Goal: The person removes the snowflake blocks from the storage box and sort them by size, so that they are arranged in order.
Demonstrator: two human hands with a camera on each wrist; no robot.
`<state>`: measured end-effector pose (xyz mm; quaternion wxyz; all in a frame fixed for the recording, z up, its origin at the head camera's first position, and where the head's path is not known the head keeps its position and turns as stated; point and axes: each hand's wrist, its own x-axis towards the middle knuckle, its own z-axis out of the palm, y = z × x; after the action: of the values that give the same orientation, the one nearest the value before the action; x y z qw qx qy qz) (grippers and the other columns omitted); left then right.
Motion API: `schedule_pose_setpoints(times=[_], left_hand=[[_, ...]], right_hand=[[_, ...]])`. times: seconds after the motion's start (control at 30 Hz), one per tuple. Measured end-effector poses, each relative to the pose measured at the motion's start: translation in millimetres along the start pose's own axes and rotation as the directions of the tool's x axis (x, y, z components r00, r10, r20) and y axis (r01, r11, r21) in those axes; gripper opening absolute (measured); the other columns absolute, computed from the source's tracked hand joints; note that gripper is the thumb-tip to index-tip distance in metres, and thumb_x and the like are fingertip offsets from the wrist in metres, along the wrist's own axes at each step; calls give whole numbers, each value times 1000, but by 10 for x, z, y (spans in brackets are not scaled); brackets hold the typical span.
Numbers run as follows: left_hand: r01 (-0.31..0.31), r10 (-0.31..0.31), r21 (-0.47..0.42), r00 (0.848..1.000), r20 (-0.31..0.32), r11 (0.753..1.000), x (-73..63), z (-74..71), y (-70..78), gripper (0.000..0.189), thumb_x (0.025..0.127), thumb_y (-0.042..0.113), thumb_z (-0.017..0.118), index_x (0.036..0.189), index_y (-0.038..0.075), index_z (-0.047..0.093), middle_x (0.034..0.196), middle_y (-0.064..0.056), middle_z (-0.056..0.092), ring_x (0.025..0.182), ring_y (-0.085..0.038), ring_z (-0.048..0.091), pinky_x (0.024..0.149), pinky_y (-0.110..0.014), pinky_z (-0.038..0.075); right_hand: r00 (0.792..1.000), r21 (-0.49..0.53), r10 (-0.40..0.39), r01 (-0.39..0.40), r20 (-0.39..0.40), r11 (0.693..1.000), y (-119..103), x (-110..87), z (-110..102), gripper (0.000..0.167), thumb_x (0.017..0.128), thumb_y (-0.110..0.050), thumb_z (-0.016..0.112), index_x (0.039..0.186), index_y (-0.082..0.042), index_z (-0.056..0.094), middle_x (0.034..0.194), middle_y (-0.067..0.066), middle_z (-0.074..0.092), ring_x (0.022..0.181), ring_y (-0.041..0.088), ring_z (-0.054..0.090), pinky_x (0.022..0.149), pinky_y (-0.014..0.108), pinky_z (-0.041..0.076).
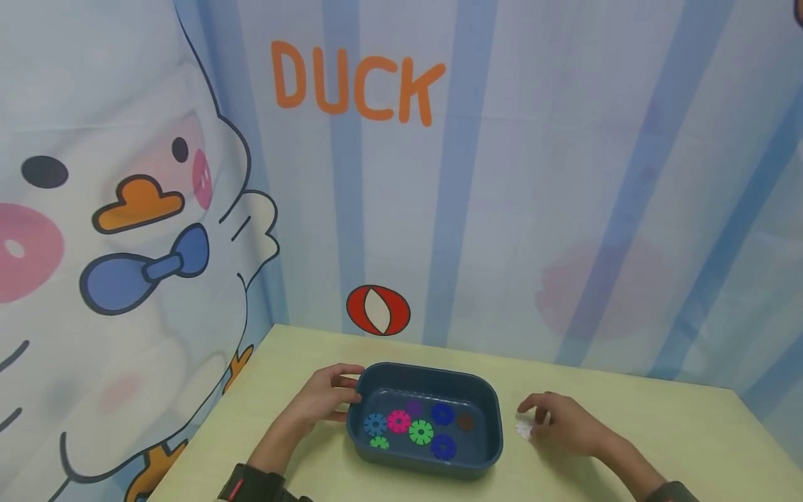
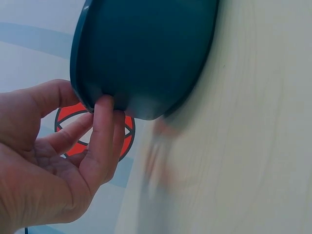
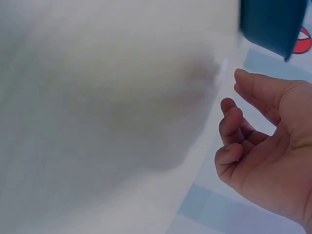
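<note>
A dark blue-green plastic basin [image 1: 429, 457] stands on the table, holding several notched snowflake discs, among them a pink one [image 1: 399, 421], a green one [image 1: 421, 432] and a brown one [image 1: 465, 422]. My left hand [image 1: 326, 396] grips the basin's left end, thumb at the rim and fingers against the outer wall, as the left wrist view shows. To the right of the basin, my right hand [image 1: 567, 425] is low over the table by a white snowflake disc [image 1: 523, 427]. In the right wrist view its thumb and bent fingers stand apart with nothing between them.
The pale wooden table [image 1: 659, 432] reaches back to a striped fabric backdrop [image 1: 514, 209] lettered DUCK. A large printed duck [image 1: 157, 335] covers the left side cloth. A red and white printed ball [image 1: 378, 310] shows just behind the basin.
</note>
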<state>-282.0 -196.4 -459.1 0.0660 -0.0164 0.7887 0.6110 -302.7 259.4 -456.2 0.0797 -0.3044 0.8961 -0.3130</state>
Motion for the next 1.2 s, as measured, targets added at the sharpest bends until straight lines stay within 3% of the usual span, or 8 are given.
schedule_pose_setpoints(times=[0.33, 0.6, 0.87, 1.07, 1.2], left_hand=[[-25, 26, -6, 1000, 10, 1000, -14, -12, -5, 51, 93, 1, 72, 143, 3, 62, 123, -19, 69, 97, -24, 72, 75, -46, 66], [-40, 40, -9, 999, 18, 999, -8, -20, -26, 52, 92, 1, 72, 143, 3, 62, 125, -21, 69, 99, -24, 73, 75, -46, 66], [-40, 40, -7, 999, 23, 999, -7, -11, -39, 52, 92, 3, 72, 143, 3, 62, 126, -19, 70, 101, -27, 73, 75, -45, 66], [-41, 41, -12, 999, 22, 999, -8, -8, -43, 52, 92, 1, 72, 143, 3, 62, 125, -20, 70, 99, -26, 73, 74, -45, 66], [-39, 40, -14, 999, 23, 999, -7, -8, -31, 52, 92, 1, 71, 142, 3, 62, 124, -20, 70, 98, -25, 72, 74, -44, 66]], right_hand=[[998, 19, -3, 4, -69, 1000, -365, 147, -176, 31, 102, -22, 72, 127, -5, 68, 89, 0, 67, 62, 6, 53, 59, 28, 48], [991, -5, -30, 30, -133, 1000, -581, 234, -106, 31, 102, -32, 71, 124, -9, 71, 85, -5, 67, 68, 7, 54, 61, 26, 48], [982, -122, -76, 55, -172, 991, -692, 351, -12, 36, 100, -39, 73, 124, -13, 73, 88, -12, 66, 77, 5, 56, 68, 27, 50], [981, -286, -136, 93, -136, 954, -722, 429, 76, 40, 97, -42, 77, 126, -15, 72, 87, -17, 64, 87, 9, 59, 74, 32, 52], [967, -430, -220, 145, -129, 891, -743, 474, 138, 42, 93, -41, 81, 124, -13, 73, 86, -13, 64, 88, 13, 61, 75, 36, 53]])
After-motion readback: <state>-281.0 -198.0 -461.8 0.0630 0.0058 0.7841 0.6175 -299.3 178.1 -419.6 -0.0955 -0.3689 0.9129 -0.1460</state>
